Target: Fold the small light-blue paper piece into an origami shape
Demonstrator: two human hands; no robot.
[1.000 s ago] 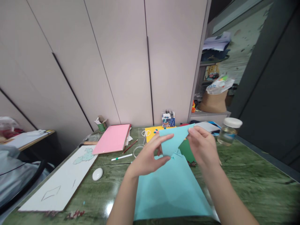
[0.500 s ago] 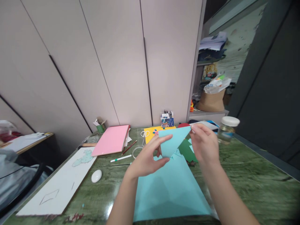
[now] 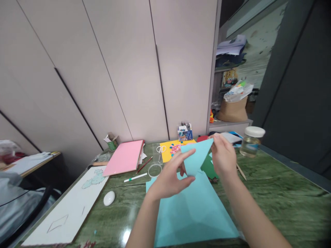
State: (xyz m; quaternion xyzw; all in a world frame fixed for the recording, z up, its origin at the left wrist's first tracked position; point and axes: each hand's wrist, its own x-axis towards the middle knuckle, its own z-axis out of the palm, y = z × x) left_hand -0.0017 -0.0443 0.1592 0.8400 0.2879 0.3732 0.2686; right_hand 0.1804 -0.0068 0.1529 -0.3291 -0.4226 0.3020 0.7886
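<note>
A small light-blue paper piece is held up over the table between both hands. My left hand grips its left side, index finger across the front and thumb at the lower edge. The fingers of my right hand pinch its upper right corner. Beneath lies a large light-blue sheet, with small blue scraps near its top edge. Green paper shows partly behind the held piece.
Around the green table are a lidded jar, pink folder, white board, white oval object, marker, tape ring, scissors, yellow paper with pink and blue bits, and pen box.
The view has shifted slightly. Both hands keep hold of the small paper, and more pink bits and a wooden stick beside my right wrist now show.
</note>
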